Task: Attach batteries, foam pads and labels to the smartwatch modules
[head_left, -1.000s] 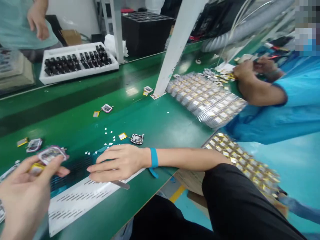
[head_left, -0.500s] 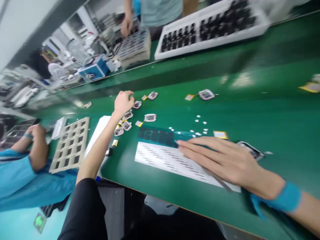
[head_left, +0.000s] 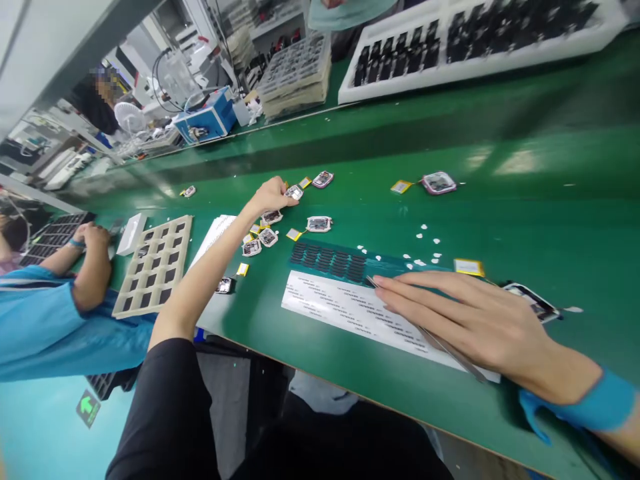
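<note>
Reaching across the green bench, my left hand has its fingers closed on a small white-rimmed device. Other small devices with yellow-edged batteries lie below and beside it. Over the right end of a white printed label sheet, my right hand holds metal tweezers under its palm, the tips pointing left. Those tips are by a teal strip of black stickers. Just right of my right hand lies a larger device with a battery.
A beige slotted tray stands at left beside a co-worker's arms. Along the back are a long white tray of black parts, stacked trays and a blue box. Small white bits dot the bench.
My left hand has closed its fingers on the small device it was reaching toward. The view has shifted, so the bench items sit differently in the frame. My right hand remains over the sheet.
</note>
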Available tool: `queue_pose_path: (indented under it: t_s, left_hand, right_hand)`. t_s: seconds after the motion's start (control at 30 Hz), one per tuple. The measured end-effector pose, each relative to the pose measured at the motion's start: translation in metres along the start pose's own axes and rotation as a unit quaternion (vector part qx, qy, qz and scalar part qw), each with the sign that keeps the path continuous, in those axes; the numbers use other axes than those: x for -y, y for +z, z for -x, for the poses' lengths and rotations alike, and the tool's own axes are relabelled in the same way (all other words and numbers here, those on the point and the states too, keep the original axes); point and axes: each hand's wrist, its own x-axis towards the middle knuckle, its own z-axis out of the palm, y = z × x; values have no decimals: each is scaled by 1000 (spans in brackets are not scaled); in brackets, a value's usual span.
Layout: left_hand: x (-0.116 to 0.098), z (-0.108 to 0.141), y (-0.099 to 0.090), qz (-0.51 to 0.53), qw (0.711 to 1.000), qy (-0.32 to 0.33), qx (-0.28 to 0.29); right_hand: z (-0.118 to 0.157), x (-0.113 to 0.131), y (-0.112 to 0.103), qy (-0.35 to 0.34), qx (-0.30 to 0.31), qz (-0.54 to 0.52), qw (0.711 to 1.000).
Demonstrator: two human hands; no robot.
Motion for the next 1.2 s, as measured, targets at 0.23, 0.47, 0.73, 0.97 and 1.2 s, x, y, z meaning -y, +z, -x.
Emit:
queue_pose_path:
  t_s: [0.23, 0.47, 0.73, 0.97, 1.2]
  left_hand:
    - [-9, 15, -24, -11, 997, 56, -58]
    - [-15, 35, -21, 40, 994, 71, -75]
    - [-63, 100, -1, 420, 900, 14, -114]
    - [-103, 172, 42, 596, 774, 66, 203]
    - [-103, 203, 59, 524, 808, 74, 259]
  right_hand:
    - [0, 2, 3, -5, -9, -2, 1000]
    - [4, 2, 5, 3, -11, -5, 1000]
    - [-4, 4, -5, 3, -25, -3, 1000]
    - [-23, 9, -7, 159, -66, -123, 977]
    - [-25, 22, -10, 230, -38, -92, 968]
